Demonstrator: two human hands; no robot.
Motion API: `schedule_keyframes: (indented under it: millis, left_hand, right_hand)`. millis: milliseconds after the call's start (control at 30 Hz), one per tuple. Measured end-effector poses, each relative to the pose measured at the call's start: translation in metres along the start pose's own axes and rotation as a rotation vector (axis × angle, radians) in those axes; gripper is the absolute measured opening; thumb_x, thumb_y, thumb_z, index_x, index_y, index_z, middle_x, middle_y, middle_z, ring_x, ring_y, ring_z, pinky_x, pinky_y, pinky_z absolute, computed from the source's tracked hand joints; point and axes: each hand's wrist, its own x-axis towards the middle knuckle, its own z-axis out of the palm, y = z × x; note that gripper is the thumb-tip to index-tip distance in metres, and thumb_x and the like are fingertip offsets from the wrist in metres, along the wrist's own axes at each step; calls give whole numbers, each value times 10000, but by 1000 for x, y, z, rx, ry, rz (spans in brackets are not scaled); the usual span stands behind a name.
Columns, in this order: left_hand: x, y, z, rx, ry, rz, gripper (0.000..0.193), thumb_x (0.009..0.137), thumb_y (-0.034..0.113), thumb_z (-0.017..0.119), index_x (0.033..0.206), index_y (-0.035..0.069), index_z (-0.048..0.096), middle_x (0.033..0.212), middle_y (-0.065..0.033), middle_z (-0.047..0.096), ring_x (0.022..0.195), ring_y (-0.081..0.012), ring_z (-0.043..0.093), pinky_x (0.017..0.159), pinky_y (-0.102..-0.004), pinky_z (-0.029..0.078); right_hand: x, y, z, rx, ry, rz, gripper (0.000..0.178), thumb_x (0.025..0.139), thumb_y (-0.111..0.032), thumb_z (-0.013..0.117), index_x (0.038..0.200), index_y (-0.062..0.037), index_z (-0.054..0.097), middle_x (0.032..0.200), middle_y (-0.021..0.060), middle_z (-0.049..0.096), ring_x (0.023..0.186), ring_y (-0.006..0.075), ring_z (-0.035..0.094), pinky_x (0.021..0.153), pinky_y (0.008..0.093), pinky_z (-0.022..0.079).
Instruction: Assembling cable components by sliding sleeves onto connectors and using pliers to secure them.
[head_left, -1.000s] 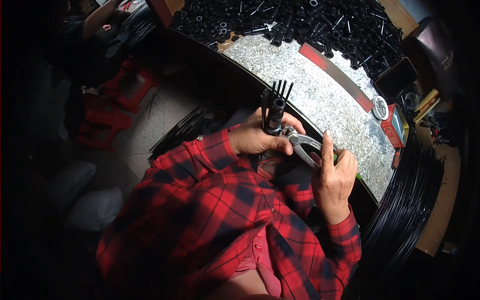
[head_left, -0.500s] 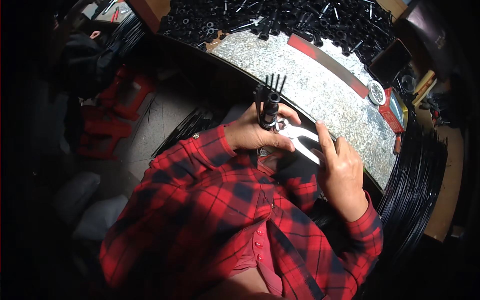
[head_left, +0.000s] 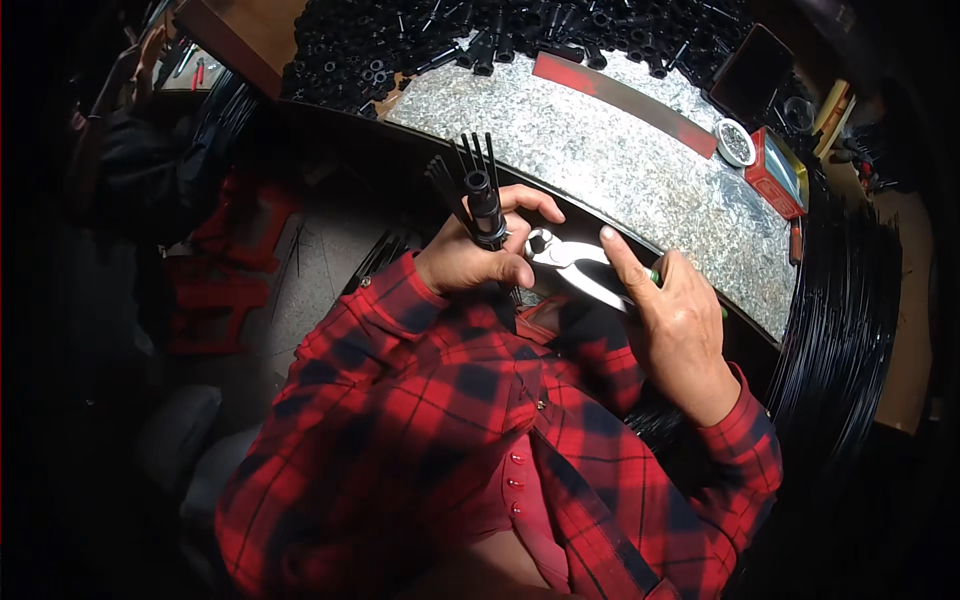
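My left hand (head_left: pixel 462 262) is closed around a black tubular piece (head_left: pixel 484 208) that stands up out of the grip, its hollow end on top. Several thin black rods (head_left: pixel 466 160) fan out beside the tube, held in the same hand. My right hand (head_left: pixel 684 318) grips a pair of end-cutting pincers (head_left: pixel 580 264) with pale metal arms and a bit of green showing at the handle. The pincers' jaws point left and lie close beside the tube's lower collar, a small gap between them. My right index finger stretches along the tool.
A speckled worktop (head_left: pixel 600 150) curves ahead, with a heap of black tubular parts (head_left: pixel 400 50) at its back. On it lie a red-and-grey bar (head_left: pixel 625 105), a round white dish (head_left: pixel 735 143) and a red box (head_left: pixel 775 175). Bundled black rods (head_left: pixel 840 320) hang right; red stools (head_left: pixel 225 280) stand left.
The pincers' jaws have drawn away from the tube's collar, leaving a small gap. My left hand with the tube has shifted left, and the whole view has shifted a little.
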Motion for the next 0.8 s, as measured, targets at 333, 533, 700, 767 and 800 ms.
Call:
schedule_keyframes:
  millis: [333,533,700,767,800]
  left_hand:
    - [2,1,13,153,-96,-4,620,613,346,840,1053,21,548,801,16,586,677,-35,510,583,-177,377]
    - [1,6,14,158,-88,-49,660,626,416,819,1062,7,541,720,26,567,636,-25,493,555,-175,361]
    - [11,-2,-6,35,-40,199,779,667,630,658,1073,-20,517,532,56,442,464,-24,391,456,-195,315]
    - [14,9,-19,-237,25,362,827,697,719,534,1062,-23,516,475,65,388,399,-30,344,418,-204,301]
    - [17,13,-25,-226,31,378,827,697,719,534,1062,-23,516,475,65,388,399,-30,344,418,-204,301]
  right_hand:
    - [-10,-7,-9,-61,-87,-3,614,726,-43,624,1312,-165,483,652,80,379,542,215,464,487,347,391]
    - [-7,-8,-2,125,-153,42,596,756,-110,651,1321,-149,463,659,99,418,549,252,484,502,368,406]
    - [-10,13,9,219,-232,172,643,753,-190,692,1335,-121,429,713,127,474,602,302,512,548,381,428]
    - [-15,36,25,86,-202,233,678,740,-220,710,1339,-102,414,756,144,503,646,321,528,580,380,440]
    - [-18,49,33,19,-186,266,698,734,-235,719,1341,-93,407,778,153,517,668,331,537,596,380,446]
